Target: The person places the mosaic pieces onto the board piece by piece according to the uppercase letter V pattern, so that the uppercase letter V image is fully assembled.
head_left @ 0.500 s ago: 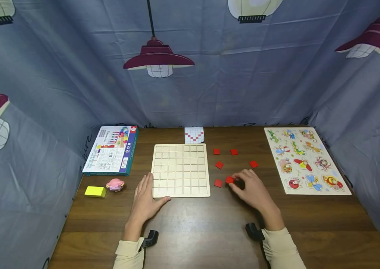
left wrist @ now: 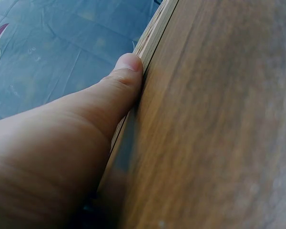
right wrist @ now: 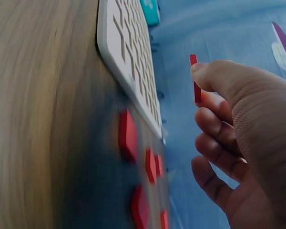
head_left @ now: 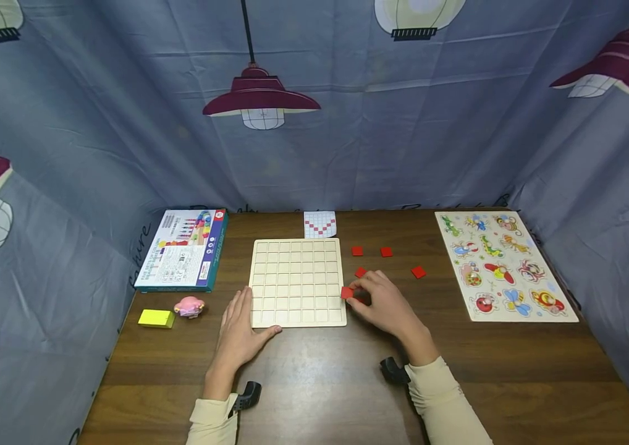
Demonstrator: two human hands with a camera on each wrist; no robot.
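Observation:
A pale wooden grid board (head_left: 296, 283) lies on the table before me. My left hand (head_left: 239, 334) rests at its near left corner with straight fingers along the left edge; the thumb (left wrist: 126, 71) touches the near edge. Between thumb and fingertips my right hand (head_left: 387, 309) pinches a red square tile (head_left: 346, 293). In the right wrist view that tile (right wrist: 196, 78) is seen edge-on, lifted off the table, near the board's right edge. Several more red tiles (head_left: 386, 252) lie right of the board, one partly hidden by the right hand.
Behind the board lies a small pattern card (head_left: 320, 224) with red squares. A picture puzzle board (head_left: 509, 269) is at the right. To the left are a boxed set (head_left: 181, 250), a pink toy (head_left: 189, 306) and a yellow block (head_left: 156, 319). Curtains (head_left: 348, 154) surround the table.
The right hand has lifted the red tile from among the others and carried it left to the board's right edge. The left hand has stayed in place.

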